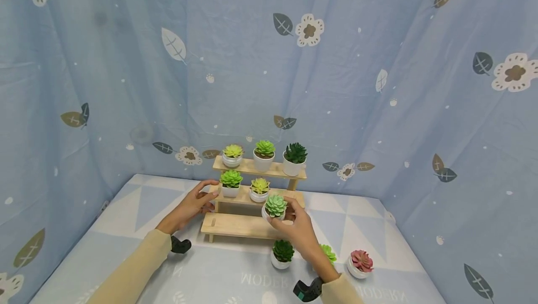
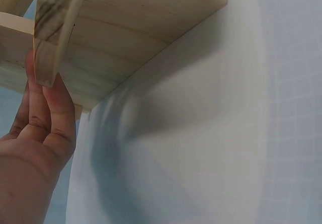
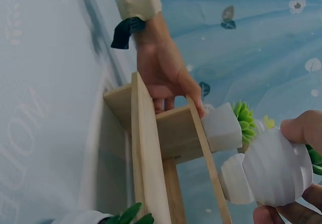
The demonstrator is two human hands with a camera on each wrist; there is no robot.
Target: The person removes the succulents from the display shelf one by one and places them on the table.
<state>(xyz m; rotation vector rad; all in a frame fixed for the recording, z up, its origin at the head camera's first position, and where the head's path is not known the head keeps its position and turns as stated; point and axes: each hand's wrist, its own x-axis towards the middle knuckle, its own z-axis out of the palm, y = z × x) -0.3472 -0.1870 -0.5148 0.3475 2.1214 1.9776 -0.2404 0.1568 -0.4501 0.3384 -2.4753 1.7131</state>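
A three-tier wooden plant stand [image 1: 244, 226] stands on the table. My left hand [image 1: 191, 207] grips the left end of its middle shelf; the left wrist view shows the fingers against the wood from below. Between thumb and fingers, my right hand [image 1: 301, 225] holds a pale green potted succulent [image 1: 275, 205] in a round white pot, tilted in front of the middle shelf's right part. On that shelf sit a bright green succulent [image 1: 230, 180] in a square pot and a yellow-green succulent [image 1: 259, 187]. In the right wrist view the held white pot [image 3: 276, 168] hides part of the shelf.
The top shelf bears a yellow-green succulent [image 1: 233, 152], a green one [image 1: 264, 150] and a dark green one [image 1: 294, 154]. On the table stand a dark green succulent [image 1: 283, 251], a bright green one [image 1: 328, 252] partly behind the right arm, and a pink one [image 1: 361, 262].
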